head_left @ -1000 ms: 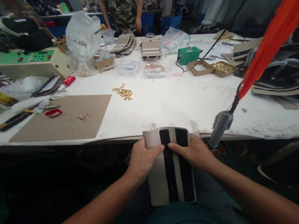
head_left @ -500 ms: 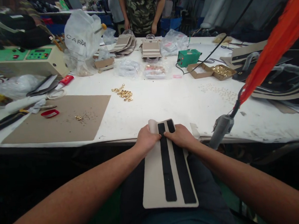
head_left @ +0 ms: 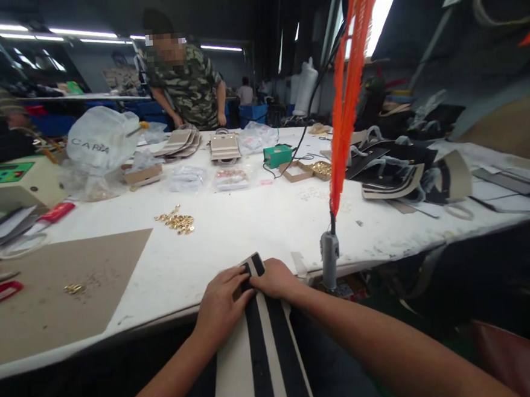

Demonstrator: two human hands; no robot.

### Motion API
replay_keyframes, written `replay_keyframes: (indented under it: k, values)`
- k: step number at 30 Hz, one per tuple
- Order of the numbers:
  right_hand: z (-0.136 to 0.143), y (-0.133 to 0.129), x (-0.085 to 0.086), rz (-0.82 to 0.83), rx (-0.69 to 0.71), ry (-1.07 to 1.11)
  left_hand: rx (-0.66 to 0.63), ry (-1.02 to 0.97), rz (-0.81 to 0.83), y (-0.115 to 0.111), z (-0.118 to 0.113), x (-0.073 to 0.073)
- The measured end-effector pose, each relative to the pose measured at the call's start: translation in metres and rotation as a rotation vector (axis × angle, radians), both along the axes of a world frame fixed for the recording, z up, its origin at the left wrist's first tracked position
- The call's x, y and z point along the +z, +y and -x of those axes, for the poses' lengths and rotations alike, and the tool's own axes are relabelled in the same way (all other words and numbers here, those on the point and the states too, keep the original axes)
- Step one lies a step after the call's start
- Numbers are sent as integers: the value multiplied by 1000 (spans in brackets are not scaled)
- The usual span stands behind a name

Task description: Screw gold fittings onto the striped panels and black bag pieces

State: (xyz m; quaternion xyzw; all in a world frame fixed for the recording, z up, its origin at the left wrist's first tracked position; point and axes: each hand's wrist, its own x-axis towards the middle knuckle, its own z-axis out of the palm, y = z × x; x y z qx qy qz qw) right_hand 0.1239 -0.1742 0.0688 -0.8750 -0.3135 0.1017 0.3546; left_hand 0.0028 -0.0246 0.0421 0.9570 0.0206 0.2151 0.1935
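Observation:
A long beige bag panel (head_left: pixel 235 376) with two black strips on its face lies over my lap, its far end at the table's front edge. My left hand (head_left: pixel 224 301) is closed around the far end from the left, fingers laid across the top and thumb near the black strip. From the right, my right hand (head_left: pixel 277 278) grips the same end, its thumb pressed on the panel close to my left fingers. What lies under the fingertips is hidden. Past the hands, a small pile of gold metal fittings (head_left: pixel 182 222) rests on the white table (head_left: pixel 230 225).
A grey electric screwdriver (head_left: pixel 330 260) hangs from an orange cord (head_left: pixel 343 108) at the right. Brown board (head_left: pixel 116 275) covers the left side. Further back are a green box (head_left: pixel 277 156), bagged parts (head_left: pixel 186 178) and black bag pieces (head_left: pixel 390 171). A person (head_left: pixel 188 83) stands across the table.
The view has tilted up and swung right. My left fingers have shifted from the panel's left edge onto its far end, whose raised flap now looks pressed down or covered.

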Motion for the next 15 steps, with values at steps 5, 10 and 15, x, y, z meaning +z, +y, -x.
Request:
replay_keyframes:
  k: [5, 10, 15]
  values:
    - [11, -29, 9, -164, 35, -7, 22, -46, 81, 8, -10, -14]
    - [11, -124, 27, -368, -88, 23, 19, -58, 81, 15, -13, -20]
    - [-78, -188, 34, -358, -508, 27, 29, -60, 100, 19, -13, -27]
